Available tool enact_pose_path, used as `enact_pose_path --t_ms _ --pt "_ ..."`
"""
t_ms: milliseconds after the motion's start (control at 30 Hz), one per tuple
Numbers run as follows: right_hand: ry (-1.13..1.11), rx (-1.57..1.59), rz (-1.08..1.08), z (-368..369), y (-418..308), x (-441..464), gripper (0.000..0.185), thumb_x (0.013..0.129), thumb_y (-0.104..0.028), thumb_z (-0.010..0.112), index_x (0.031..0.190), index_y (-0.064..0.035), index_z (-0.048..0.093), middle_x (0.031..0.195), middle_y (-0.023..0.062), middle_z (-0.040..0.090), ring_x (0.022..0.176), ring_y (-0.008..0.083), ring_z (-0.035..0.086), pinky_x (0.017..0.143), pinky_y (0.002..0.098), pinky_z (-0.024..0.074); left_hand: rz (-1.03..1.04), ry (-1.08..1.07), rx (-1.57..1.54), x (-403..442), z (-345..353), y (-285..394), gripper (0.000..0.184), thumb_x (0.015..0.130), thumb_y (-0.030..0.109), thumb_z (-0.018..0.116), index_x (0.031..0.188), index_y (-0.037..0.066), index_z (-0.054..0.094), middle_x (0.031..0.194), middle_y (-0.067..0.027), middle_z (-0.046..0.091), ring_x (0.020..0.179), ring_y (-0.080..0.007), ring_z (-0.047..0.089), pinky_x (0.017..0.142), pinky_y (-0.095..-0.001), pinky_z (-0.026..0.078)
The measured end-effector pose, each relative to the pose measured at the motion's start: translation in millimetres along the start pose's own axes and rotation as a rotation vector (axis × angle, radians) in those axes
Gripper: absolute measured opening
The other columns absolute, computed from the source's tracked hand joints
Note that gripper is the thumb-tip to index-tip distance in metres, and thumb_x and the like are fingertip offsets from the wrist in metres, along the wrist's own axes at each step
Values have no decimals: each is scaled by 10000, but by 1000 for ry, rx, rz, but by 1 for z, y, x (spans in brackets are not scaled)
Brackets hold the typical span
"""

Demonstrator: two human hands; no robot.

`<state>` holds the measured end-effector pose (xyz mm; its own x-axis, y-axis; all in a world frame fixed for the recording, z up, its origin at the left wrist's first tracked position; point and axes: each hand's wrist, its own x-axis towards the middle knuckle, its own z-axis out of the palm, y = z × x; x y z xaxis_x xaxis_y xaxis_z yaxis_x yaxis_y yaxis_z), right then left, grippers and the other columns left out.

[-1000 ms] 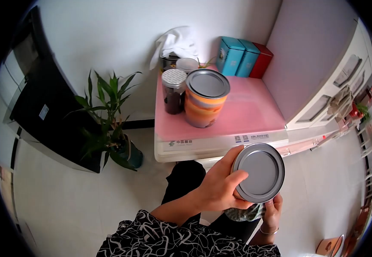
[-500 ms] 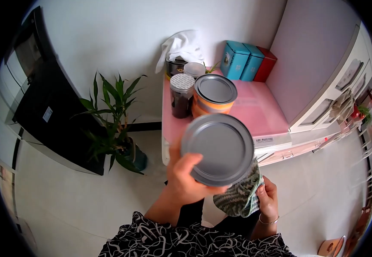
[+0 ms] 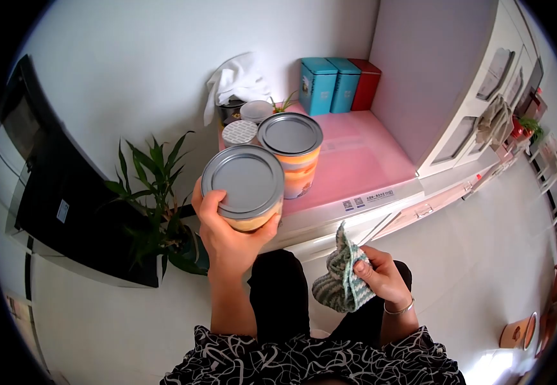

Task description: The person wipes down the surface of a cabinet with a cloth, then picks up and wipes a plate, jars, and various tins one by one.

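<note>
While the left hand (image 3: 230, 247) clamps a lidded tin (image 3: 243, 179) left of centre, fingers (image 3: 211, 204) spread seemingly to steady its bulk, the right hand (image 3: 384, 279) pinches a striped cloth (image 3: 341, 282), lower centre, well apart.

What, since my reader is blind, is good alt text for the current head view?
A person's left hand holds a metal-lidded canister; the right hand holds a green-and-white knitted cloth. Beyond, an orange canister, two teal tins and a red tin stand on a pink-topped table.
</note>
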<state>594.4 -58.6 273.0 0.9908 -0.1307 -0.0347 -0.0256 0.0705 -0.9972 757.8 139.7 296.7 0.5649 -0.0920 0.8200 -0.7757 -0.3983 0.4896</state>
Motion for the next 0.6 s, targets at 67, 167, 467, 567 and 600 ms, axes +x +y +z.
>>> enact_pose_path --t_ms 67,167,467,567,600 --pt "-9 -28 15 -2 -2 1 302 853 -261 578 971 17 560 781 -27 534 721 35 431 645 190 379 -53 -33 15 1 3 -2 792 513 172 816 1108 92 298 1225 -238 344 1039 -370 470 820 -414 436" --pt "-1 -69 26 -2 -5 1 312 854 -267 575 982 17 560 769 -30 528 713 32 434 634 193 386 -129 -72 8 1 6 -10 793 546 181 799 1148 88 291 1225 -220 350 1058 -360 457 852 -415 416" --pt "-19 -118 26 -13 0 8 324 861 -271 563 1000 21 547 747 -35 508 690 32 415 602 190 379 -253 -86 -357 3 12 -12 1121 545 178 798 1368 85 43 1347 -165 261 1185 -299 360 968 -398 322" --pt "9 -125 44 -21 -5 8 327 863 -274 560 1009 18 541 746 -39 502 690 32 412 599 189 377 -239 -60 -395 -11 15 -26 1144 537 208 809 1366 55 35 1369 -154 233 1197 -301 345 990 -399 288" --pt "19 -136 17 -26 -2 9 322 868 -269 552 1018 16 535 752 -40 500 694 34 409 603 187 376 -241 -60 -395 -12 15 -24 1144 537 208 809 1366 55 35 1369 -154 233 1197 -301 345 990 -399 288"
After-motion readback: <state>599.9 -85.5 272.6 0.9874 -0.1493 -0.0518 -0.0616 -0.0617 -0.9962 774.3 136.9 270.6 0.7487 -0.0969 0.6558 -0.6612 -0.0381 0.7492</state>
